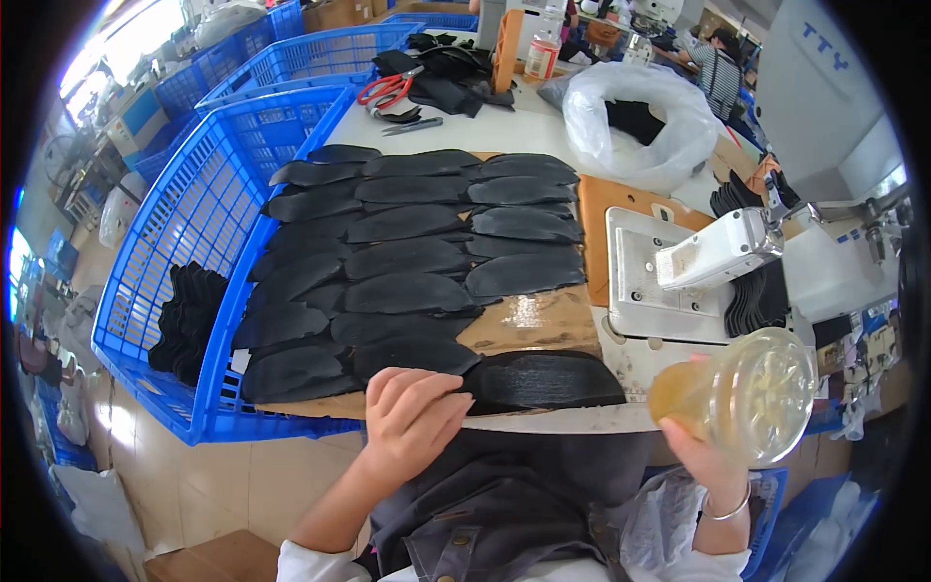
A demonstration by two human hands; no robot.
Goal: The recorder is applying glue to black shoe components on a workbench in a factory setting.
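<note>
Evidently the right hand (713, 468) grips a clear container (766, 393) with yellowish contents, lying sideways in the air near the bench's (630, 357) front right corner; a slack grip could drop it, a steeper tilt could drip. Fingers bent, the left hand (409, 419) sits at the left end of a glossy black piece (553, 380) along the front edge; whether it pinches, I cannot tell. A nudge might tip that piece off. Beyond, overlapping black pieces (405, 291) could slide if a sleeve drags across.
</note>
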